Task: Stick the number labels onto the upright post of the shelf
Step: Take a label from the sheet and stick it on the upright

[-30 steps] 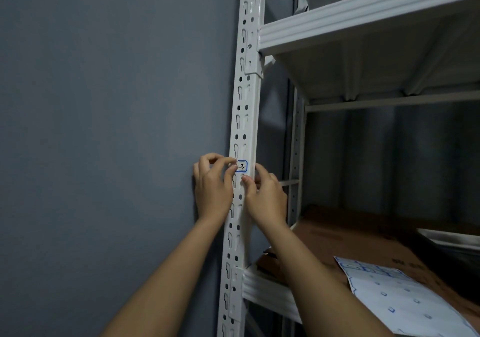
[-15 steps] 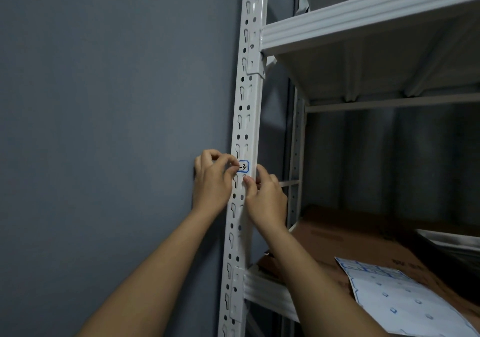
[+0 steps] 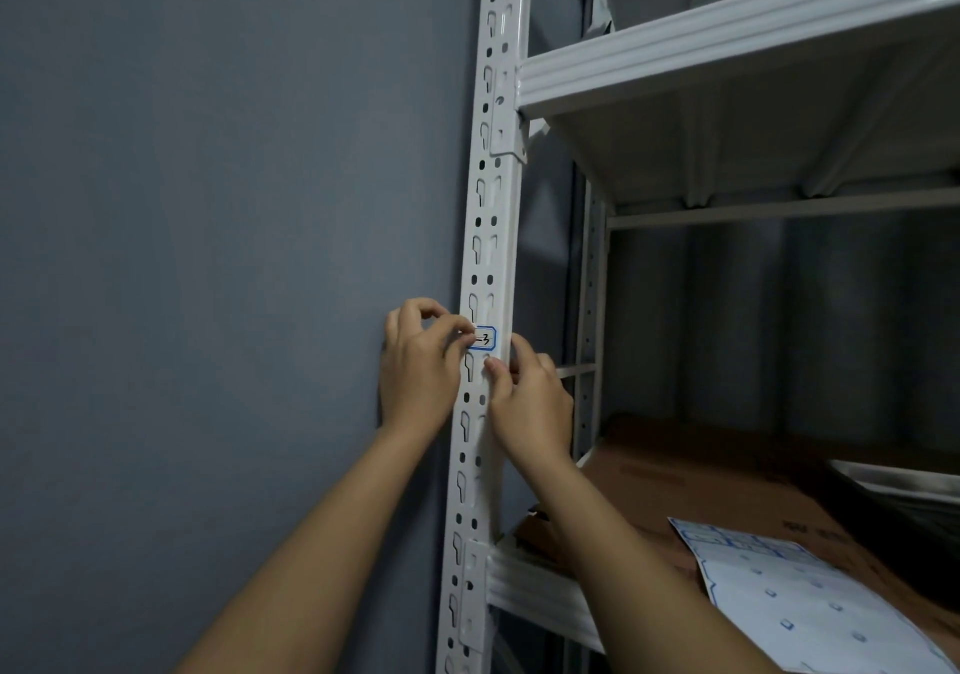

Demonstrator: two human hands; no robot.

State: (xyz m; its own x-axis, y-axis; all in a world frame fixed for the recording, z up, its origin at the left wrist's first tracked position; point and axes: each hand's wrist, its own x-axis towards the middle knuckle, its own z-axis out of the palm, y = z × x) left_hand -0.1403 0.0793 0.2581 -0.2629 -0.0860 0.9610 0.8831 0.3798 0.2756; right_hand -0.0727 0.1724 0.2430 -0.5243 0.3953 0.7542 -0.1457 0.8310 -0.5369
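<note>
I saw the left hand pinching the left end of the number label against the upright post; right hand fingers curled, touching the post just below it.

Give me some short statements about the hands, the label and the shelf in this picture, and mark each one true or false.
1. The number label sits on the front face of the white upright post. True.
2. The left hand pinches the label's left edge. True.
3. The right hand lies flat on the cardboard box. False: it is at the post, fingertips just below the label.
4. The label sheet hangs on the grey wall. False: it lies on the cardboard box on the lower shelf.
5. The label has a blue border. True.
</note>
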